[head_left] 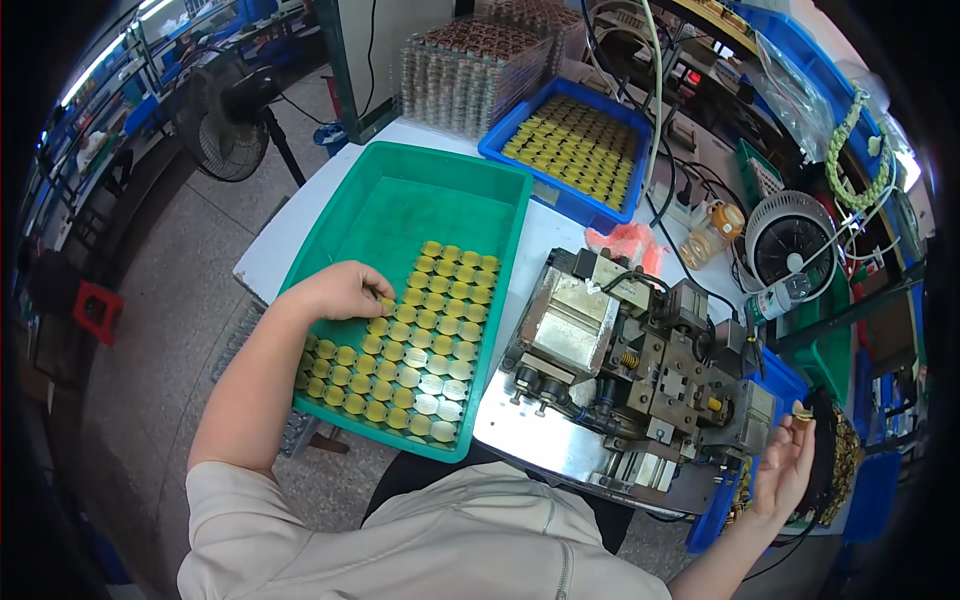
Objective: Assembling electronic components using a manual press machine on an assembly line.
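Note:
My left hand point(340, 292) reaches into the green tray point(521, 215), its thumb and fingers pinched on a small round yellow metal piece point(387, 303). Rows of matching yellow pieces point(427, 320) lie flat across the near and right parts of the tray; the far left part shows bare green bottom. Out at the right, beyond the metal machine point(655, 385), my right hand point(782, 470) is raised palm up. A small brass-coloured piece point(802, 412) sits between its fingertips; its exact shape is too small to tell.
A blue tray point(560, 198) of yellow pieces stands behind the machine, near stacked clear trays point(470, 75). Beside my right hand are a dark container of brass-coloured parts point(846, 455) and a blue bin point(708, 530). A bottle point(778, 298), cables and a pink cloth point(632, 245) sit farther back.

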Demonstrator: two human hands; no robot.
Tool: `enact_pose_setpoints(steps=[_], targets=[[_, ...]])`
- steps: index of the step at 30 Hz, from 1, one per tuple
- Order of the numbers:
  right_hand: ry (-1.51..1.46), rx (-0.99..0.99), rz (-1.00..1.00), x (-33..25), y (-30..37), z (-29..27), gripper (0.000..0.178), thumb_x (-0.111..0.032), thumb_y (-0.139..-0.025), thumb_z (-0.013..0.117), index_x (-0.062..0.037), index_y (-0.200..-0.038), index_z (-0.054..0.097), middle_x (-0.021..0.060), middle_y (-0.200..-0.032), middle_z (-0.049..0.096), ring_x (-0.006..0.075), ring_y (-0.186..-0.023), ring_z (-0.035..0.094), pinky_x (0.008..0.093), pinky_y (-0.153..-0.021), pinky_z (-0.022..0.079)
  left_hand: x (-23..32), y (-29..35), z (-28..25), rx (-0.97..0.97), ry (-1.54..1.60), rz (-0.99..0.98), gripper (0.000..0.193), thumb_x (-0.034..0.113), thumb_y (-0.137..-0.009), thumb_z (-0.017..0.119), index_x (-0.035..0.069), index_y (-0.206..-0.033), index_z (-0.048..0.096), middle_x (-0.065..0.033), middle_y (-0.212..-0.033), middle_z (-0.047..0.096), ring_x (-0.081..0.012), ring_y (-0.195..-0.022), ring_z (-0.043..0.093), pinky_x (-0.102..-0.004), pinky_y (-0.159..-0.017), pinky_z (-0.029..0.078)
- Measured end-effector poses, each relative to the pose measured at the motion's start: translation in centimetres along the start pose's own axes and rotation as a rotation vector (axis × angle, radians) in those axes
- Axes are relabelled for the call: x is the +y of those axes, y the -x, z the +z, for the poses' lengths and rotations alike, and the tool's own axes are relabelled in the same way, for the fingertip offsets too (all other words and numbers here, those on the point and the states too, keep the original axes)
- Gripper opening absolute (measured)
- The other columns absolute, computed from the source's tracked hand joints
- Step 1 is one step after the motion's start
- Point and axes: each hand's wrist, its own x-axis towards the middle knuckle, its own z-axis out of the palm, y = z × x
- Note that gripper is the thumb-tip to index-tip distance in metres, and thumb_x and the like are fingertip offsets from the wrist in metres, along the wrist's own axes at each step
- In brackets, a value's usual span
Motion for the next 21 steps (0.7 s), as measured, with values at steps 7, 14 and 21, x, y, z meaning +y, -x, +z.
enact_pose_setpoints(steps=[7,14,21], targets=[[-0.01,-0.077,0.279,3.9,-0.9,8.1,0.038,-0.024,-0.105,0.053,-0.0034,-0.136,0.054,0.0091,-0.09,0.06,0.008,-0.064,0.052,0.0159,-0.04,0.034,-0.4,0.1,0.6,0.047,-0.113,0.122,0.025,0.011,-0.08,0.072,-0.001,-0.102,0.074,-0.0029,-0.077,0.071,-0.0125,-0.066,0.062,-0.0261,-0.066,0.05],[1.006,-0.081,0.054,8.3,-2.7,11.5,0.014,-0.014,-0.098,0.061,-0.0042,-0.107,0.063,0.0016,-0.075,0.059,0.008,-0.063,0.05,0.0205,-0.053,0.037,2.2,2.9,2.8,0.441,-0.216,0.376,0.031,0.007,-0.083,0.068,0.001,-0.113,0.066,-0.0084,-0.11,0.06,-0.0172,-0.091,0.055,-0.026,-0.078,0.046],[1.426,-0.173,0.088,7.7,-3.4,12.5,0.011,-0.013,-0.096,0.063,-0.003,-0.093,0.059,0.0006,-0.073,0.059,0.0087,-0.062,0.047,0.0232,-0.055,0.039,8.4,7.6,8.9,0.503,0.512,0.347,0.024,0.001,-0.088,0.063,0.001,-0.112,0.067,-0.0041,-0.107,0.06,-0.0109,-0.08,0.05,-0.0215,-0.068,0.041]])
